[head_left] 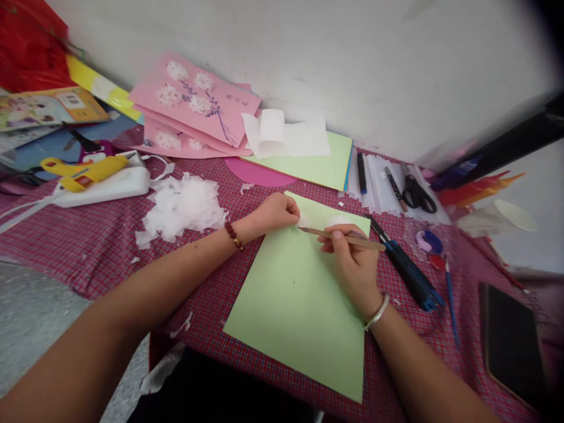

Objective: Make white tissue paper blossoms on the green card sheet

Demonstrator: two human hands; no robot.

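A light green sheet of paper (295, 294) lies under both hands. My left hand (279, 212) is closed, its fingertips pinched down at the sheet's far left part beside a small white tuft (302, 220); what is between the fingers, if anything, is hidden. Held like a pen in my right hand (348, 252) is a flat wooden stick (363, 242), its narrow tip touching or just over the paper by the left fingertips. Another white tuft (339, 219) sits on the sheet behind my right hand. Left of my left hand is a pile of white tissue squares (185, 205).
Right of the sheet lie a utility knife (408, 267), a paintbrush (450, 302), scissors (418, 194) and a dark phone (513, 346). A yellow glue gun (83, 171) rests on a white power strip (110, 189). Pink flower pictures (198, 103) stand against the wall.
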